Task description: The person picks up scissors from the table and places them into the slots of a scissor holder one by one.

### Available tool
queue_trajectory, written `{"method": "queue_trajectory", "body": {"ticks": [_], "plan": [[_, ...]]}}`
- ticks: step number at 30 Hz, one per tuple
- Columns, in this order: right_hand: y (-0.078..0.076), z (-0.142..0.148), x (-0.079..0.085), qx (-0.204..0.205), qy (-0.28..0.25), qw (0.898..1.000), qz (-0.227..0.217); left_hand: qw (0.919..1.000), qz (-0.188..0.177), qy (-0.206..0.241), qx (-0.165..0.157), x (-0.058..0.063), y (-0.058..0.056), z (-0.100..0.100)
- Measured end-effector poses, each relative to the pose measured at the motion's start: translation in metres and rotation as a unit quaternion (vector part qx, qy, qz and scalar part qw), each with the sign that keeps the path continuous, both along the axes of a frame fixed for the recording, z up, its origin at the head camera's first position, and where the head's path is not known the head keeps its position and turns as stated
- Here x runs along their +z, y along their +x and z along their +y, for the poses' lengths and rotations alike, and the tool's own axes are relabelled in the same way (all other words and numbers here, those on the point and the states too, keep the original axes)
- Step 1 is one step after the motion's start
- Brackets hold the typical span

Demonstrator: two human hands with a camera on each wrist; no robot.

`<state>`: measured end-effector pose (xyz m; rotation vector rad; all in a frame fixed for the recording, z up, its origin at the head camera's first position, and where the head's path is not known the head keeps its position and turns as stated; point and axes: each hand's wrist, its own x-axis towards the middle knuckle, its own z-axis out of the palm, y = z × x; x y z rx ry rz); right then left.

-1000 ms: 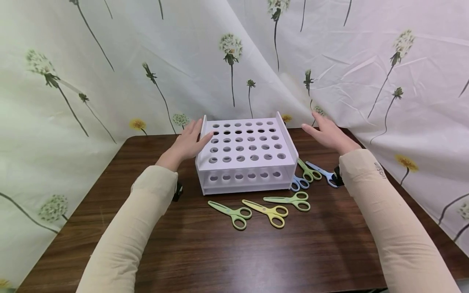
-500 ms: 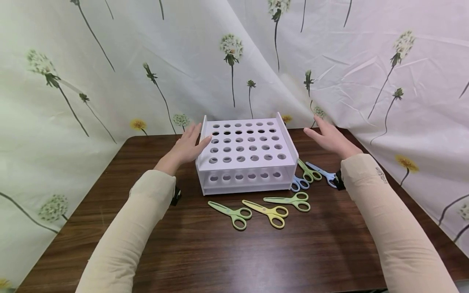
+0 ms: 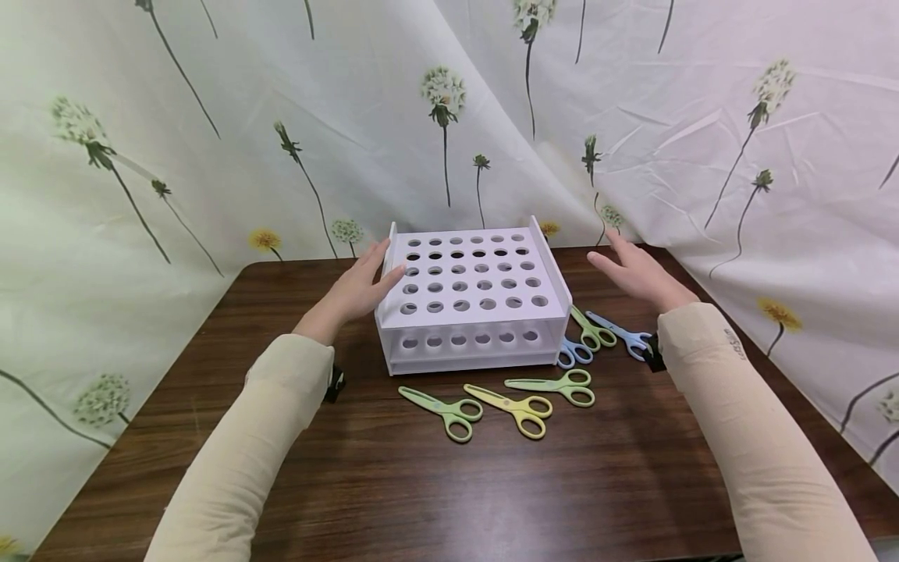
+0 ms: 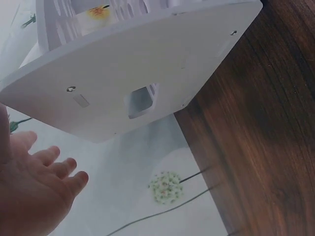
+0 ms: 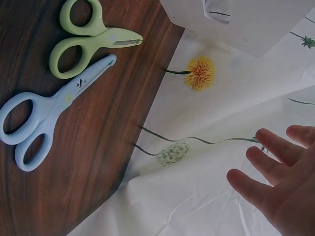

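A white rack (image 3: 470,312) with rows of round holes stands on the table. My left hand (image 3: 354,290) hovers by the rack's left side, fingers extended and holding nothing; in the left wrist view a gap shows between that hand (image 4: 39,187) and the side panel (image 4: 147,73). To the rack's right, my right hand (image 3: 641,273) is held in the air, fingers spread, nothing in it. Below it lie light blue scissors (image 3: 621,334) and green scissors (image 3: 594,331). Another blue pair (image 3: 574,353) is partly hidden behind the rack.
In front of the rack lie green scissors (image 3: 445,410), yellow scissors (image 3: 516,407) and another green pair (image 3: 558,385). The dark wooden table (image 3: 393,499) meets a white flower-print cloth (image 3: 337,94) at its back and sides.
Both hands have drifted slightly back toward the person, the right one also a little to the right. The rack and the scissors have stayed in place.
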<state>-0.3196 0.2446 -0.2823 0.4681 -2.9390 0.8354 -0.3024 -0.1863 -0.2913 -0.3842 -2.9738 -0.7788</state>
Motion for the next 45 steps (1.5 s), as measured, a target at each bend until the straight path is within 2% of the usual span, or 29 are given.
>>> {"method": "queue_trajectory", "body": {"ticks": [7, 22, 32, 45], "plan": [[0.002, 0.004, -0.004, -0.005, 0.007, 1.0, -0.006, 0.9999, 0.006, 0.011, -0.009, -0.003, 0.002, -0.003], [0.004, 0.013, -0.018, -0.025, 0.004, 0.999, -0.027, 0.9989, -0.024, 0.04, -0.004, -0.01, 0.005, -0.005], [0.006, 0.017, -0.025, -0.026, -0.003, 0.999, -0.021, 0.9963, -0.043, 0.074, 0.005, -0.012, 0.008, -0.006], [0.01, 0.019, -0.03, -0.031, 0.006, 0.999, -0.04, 0.9917, -0.057, 0.115, -0.004, -0.015, 0.01, -0.008]]}}
